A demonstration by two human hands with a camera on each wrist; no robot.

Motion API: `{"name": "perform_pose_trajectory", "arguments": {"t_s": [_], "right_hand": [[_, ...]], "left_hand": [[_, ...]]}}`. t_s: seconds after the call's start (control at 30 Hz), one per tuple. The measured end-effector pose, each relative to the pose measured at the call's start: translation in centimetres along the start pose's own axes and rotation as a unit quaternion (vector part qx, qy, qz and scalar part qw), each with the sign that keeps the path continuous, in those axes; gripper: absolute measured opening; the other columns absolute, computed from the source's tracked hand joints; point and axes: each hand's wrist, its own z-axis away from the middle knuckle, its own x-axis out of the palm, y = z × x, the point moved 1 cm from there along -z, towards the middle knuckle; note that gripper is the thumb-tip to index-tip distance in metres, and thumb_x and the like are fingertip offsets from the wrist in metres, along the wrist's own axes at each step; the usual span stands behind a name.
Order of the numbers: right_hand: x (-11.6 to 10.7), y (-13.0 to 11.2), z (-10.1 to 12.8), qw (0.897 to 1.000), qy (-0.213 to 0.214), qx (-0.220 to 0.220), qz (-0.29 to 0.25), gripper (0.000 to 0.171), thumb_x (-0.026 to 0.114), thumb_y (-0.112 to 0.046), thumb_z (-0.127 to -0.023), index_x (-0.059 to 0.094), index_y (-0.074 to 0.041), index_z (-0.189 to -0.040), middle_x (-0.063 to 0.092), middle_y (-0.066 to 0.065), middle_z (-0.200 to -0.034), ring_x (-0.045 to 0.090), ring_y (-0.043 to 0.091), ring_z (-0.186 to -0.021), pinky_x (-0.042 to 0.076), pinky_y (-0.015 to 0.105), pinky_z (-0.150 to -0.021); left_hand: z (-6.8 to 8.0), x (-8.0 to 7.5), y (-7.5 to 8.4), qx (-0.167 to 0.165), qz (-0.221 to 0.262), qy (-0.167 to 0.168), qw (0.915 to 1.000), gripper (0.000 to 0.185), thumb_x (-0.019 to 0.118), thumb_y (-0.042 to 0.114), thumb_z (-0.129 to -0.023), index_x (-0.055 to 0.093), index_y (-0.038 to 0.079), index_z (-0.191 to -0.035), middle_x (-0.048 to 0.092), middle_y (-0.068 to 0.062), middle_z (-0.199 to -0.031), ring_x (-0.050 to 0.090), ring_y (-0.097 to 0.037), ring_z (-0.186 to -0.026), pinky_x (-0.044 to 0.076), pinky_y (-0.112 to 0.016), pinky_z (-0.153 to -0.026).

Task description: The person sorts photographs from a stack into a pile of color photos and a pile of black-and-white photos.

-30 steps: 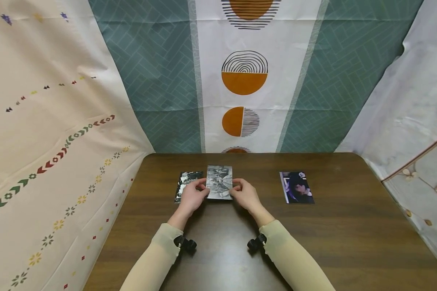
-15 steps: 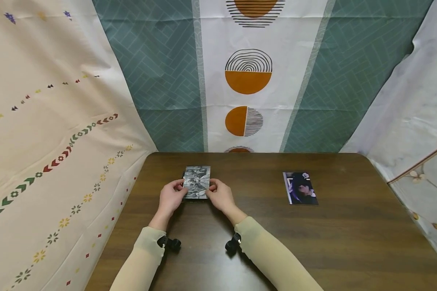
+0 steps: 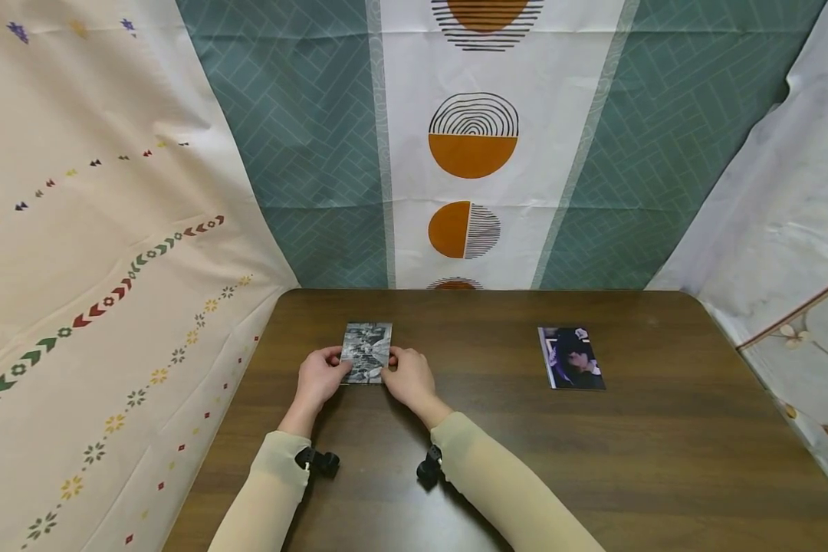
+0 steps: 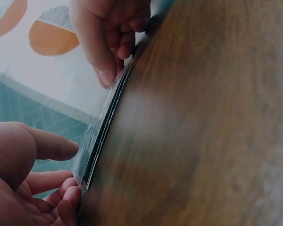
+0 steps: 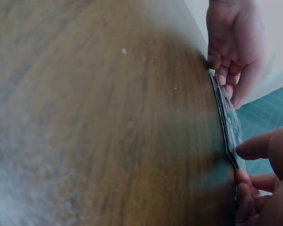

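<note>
A black-and-white photo card (image 3: pixel 366 353) lies level, squared over another card, so that from the head only its picture shows. In the left wrist view the stacked cards (image 4: pixel 106 125) show dark layered edges close over the tabletop. My left hand (image 3: pixel 320 378) pinches the left side, thumb on top and fingers at the edge. On the opposite side my right hand (image 3: pixel 410 379) pinches the edge the same way, its thumb on the near right corner. The right wrist view shows the edge of the cards (image 5: pixel 221 113) between both hands.
A dark colour photo (image 3: pixel 571 358) with a purple-and-white left margin lies on the brown wooden table (image 3: pixel 593 460) to the right. Behind the table's far edge hangs a green and white cloth (image 3: pixel 317 153). Patterned cloths flank both sides.
Both hands have carried the black-and-white photo card leftward onto the other card, which it now covers, then lowered it slightly toward the table. The colour photo on the right stays put.
</note>
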Motion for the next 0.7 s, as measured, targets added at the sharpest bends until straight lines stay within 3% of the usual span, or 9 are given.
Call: {"name": "perform_pose_trajectory", "arguments": {"t_s": [0.2,0.37,0.7], "right_hand": [[0.01,0.01,0.03,1.0,0.006,-0.01,0.024,0.035,0.075,-0.022,-0.093,0.075,-0.009,-0.125,0.064,-0.001,-0.099,0.063,0.032,-0.106,0.052,0.044,-0.086],[-0.01,-0.12,0.02,0.999,-0.003,-0.003,0.033,0.025,0.074,-0.024,-0.095,0.074,-0.012,-0.117,0.063,0.0,-0.1,0.063,0.032,-0.109,0.052,0.043,-0.083],[-0.48,-0.37,0.2,0.999,-0.018,0.009,0.026,0.033,0.073,-0.027,-0.098,0.073,-0.011,-0.127,0.063,0.001,-0.103,0.062,0.033,-0.112,0.052,0.043,-0.085]], "left_hand": [[-0.08,0.08,0.08,0.018,-0.024,0.0,0.9996,0.044,0.074,0.015,-0.097,0.07,-0.007,-0.134,0.066,-0.016,-0.106,0.059,-0.032,-0.097,0.048,-0.044,-0.084],[-0.13,0.05,-0.02,0.013,-0.04,-0.003,0.9991,0.047,0.074,0.018,-0.098,0.068,-0.005,-0.138,0.068,-0.018,-0.112,0.059,-0.033,-0.101,0.05,-0.048,-0.088],[-0.05,0.15,-0.05,0.008,-0.035,0.003,0.9994,0.047,0.074,0.02,-0.099,0.069,-0.005,-0.138,0.069,-0.019,-0.115,0.061,-0.034,-0.104,0.05,-0.05,-0.091]]}}
